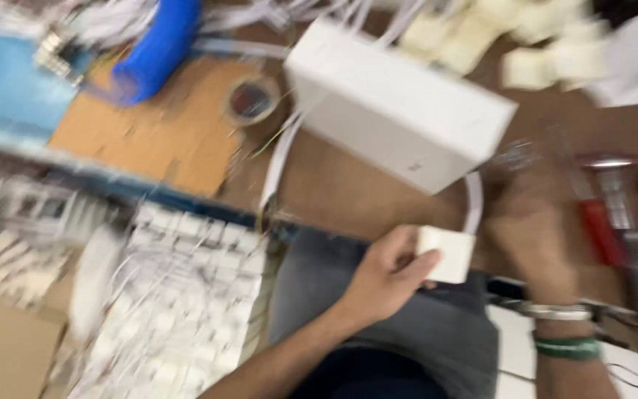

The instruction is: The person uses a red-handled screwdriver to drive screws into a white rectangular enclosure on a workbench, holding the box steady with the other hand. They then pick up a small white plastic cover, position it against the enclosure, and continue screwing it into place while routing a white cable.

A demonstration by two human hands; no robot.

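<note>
The picture is blurred by motion. My left hand [389, 272] is closed around a small white square block [446, 253], held over my lap in grey trousers [407, 325]. My right hand [537, 233], with a metal watch and a green band at the wrist, reaches onto the brown table [348, 185] near a red-handled tool [599, 229]; whether it grips anything is too blurred to tell. A big white box [396, 103] lies on the table just beyond both hands, with a white cable [474, 203] curving beside it.
A roll of tape [251, 100], a blue tube [158, 46] and a cardboard sheet [156, 133] lie at the left. Cream-coloured blocks [511, 41] are heaped at the back right. Several white parts with wires [171, 310] fill the floor at lower left, by a carton [5, 347].
</note>
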